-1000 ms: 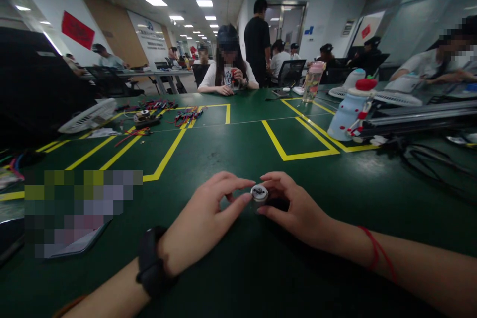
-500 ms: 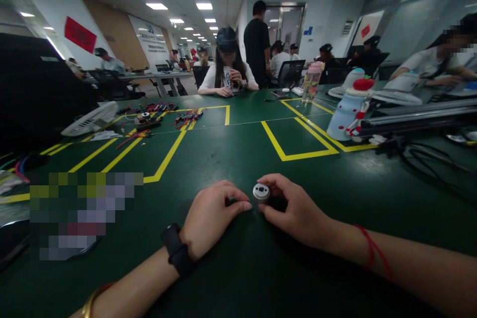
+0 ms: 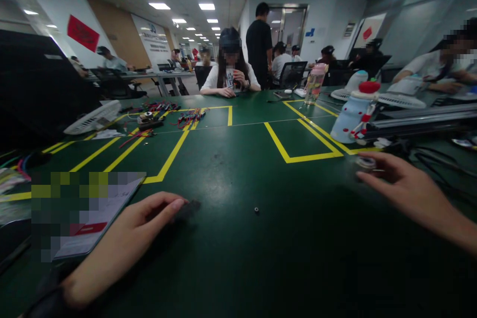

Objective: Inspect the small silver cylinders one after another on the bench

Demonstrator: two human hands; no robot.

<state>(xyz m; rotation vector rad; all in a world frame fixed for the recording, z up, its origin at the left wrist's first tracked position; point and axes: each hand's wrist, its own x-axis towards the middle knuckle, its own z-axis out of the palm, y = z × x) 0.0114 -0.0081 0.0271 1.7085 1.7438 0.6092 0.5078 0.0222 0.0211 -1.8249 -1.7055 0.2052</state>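
Observation:
My right hand (image 3: 404, 186) is at the right, its thumb and fingers closed around a short metal cylinder (image 3: 365, 162), blurred by motion. In the earlier frame the top of this cylinder is silver with small holes. On the green table in front of me lies a tiny metal ring (image 3: 256, 209), apart from both hands. My left hand (image 3: 149, 221) is low over the table at the left, thumb and index fingertips together. A dark smear beside the fingertips may be a shadow or a small dark thing; I cannot tell which.
A clear-edged sheet or bag (image 3: 122, 198), partly blurred out, lies beside my left forearm. Bundles of coloured wires (image 3: 192, 118) are farther back. At the right stand a blue bottle (image 3: 346, 117) and black cables (image 3: 428, 156). Across the table (image 3: 223, 159) sits a person (image 3: 230, 67).
My right hand has carried the metal cylinder away to the right and up. My left hand has moved left. The tiny ring now shows where the cylinder stood.

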